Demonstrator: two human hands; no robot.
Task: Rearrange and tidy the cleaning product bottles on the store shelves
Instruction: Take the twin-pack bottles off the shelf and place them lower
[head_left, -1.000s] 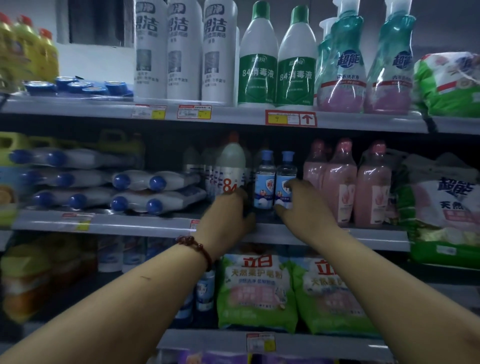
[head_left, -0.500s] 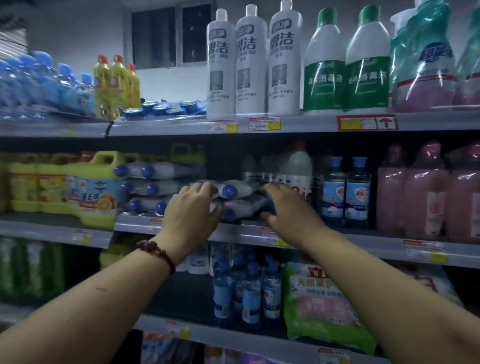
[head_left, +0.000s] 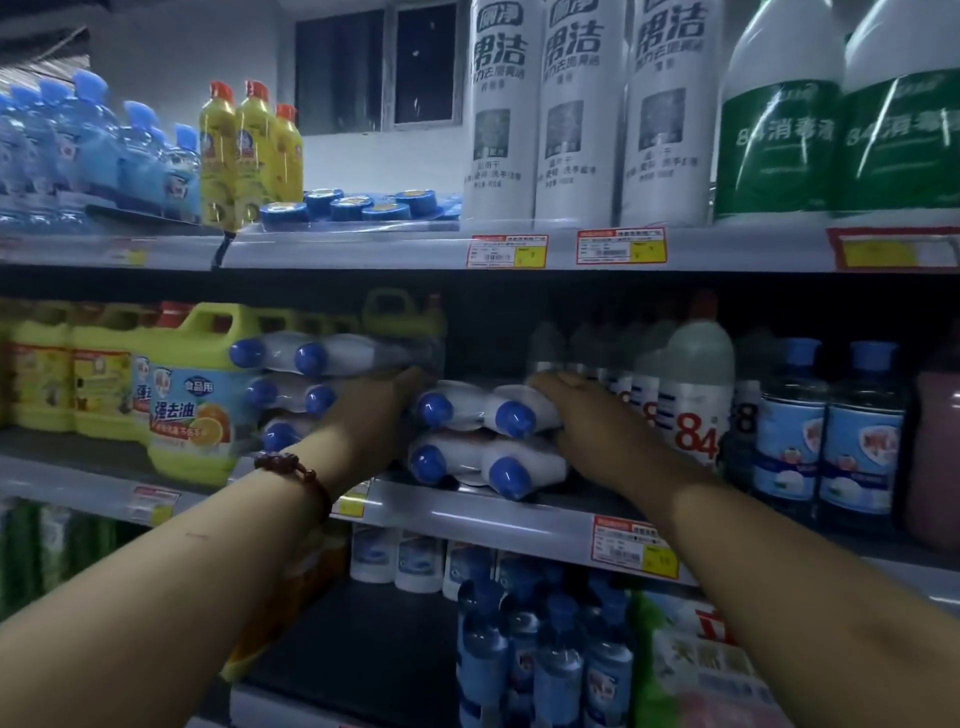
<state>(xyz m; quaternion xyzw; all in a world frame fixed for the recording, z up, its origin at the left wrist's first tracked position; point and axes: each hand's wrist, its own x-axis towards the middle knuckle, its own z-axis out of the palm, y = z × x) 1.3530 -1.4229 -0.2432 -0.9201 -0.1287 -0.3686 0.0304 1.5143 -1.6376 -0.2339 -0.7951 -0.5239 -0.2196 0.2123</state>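
White bottles with blue caps (head_left: 488, 415) lie on their sides in a stack on the middle shelf (head_left: 467, 512), caps pointing outward. My left hand (head_left: 376, 410) presses against the left side of the right-hand stack, its fingers hidden behind the bottles. My right hand (head_left: 582, 421) grips the right side of the same stack, over the upper right bottle. More of these lying bottles (head_left: 291, 364) are stacked further left. An upright white "84" bottle (head_left: 693, 395) stands just right of my right hand.
Yellow detergent jugs (head_left: 192, 400) stand at the left of the middle shelf, blue-labelled bottles (head_left: 826, 431) at the right. The top shelf holds tall white bottles (head_left: 571, 109), green-labelled bottles (head_left: 779, 135), small yellow bottles (head_left: 244, 150) and blue tubs (head_left: 353, 205). Small blue bottles (head_left: 540, 660) fill the lower shelf.
Both hands and the view have shifted left, from the small upright blue bottles to the stack of lying blue-capped bottles. My hands now clasp that stack from both sides.
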